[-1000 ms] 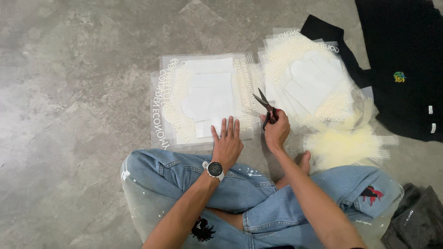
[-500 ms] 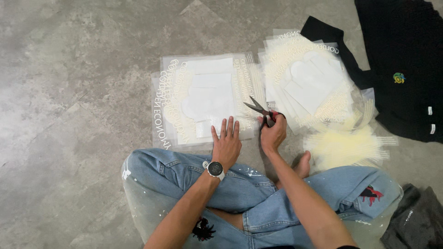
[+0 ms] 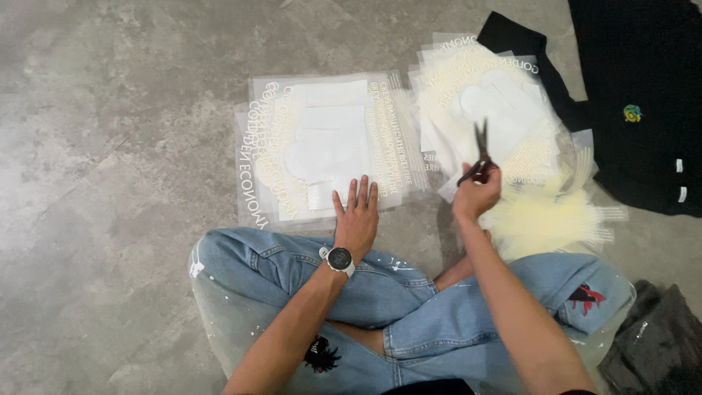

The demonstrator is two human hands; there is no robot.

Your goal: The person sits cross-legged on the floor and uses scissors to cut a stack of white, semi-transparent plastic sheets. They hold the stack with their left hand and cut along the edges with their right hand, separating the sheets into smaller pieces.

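I sit cross-legged on a grey floor. My left hand (image 3: 357, 218), with a watch on its wrist, lies flat with fingers spread on the near edge of a stack of clear printed film sheets (image 3: 322, 143) in front of me. My right hand (image 3: 477, 194) grips a pair of black scissors (image 3: 479, 155) by the handles, blades pointing up and away, over the near left edge of a second pile of printed film sheets (image 3: 497, 102) to the right.
A heap of pale yellow film strips (image 3: 545, 219) lies by my right knee. Black garments (image 3: 643, 95) spread at the upper right, one with a small coloured emblem. A dark grey cloth (image 3: 658, 344) sits at the lower right. My jeans-clad legs fill the foreground.
My right hand has carried the scissors rightward, off the middle stack and over to the right pile, blades turning upright. My left hand stays flat on the middle stack.
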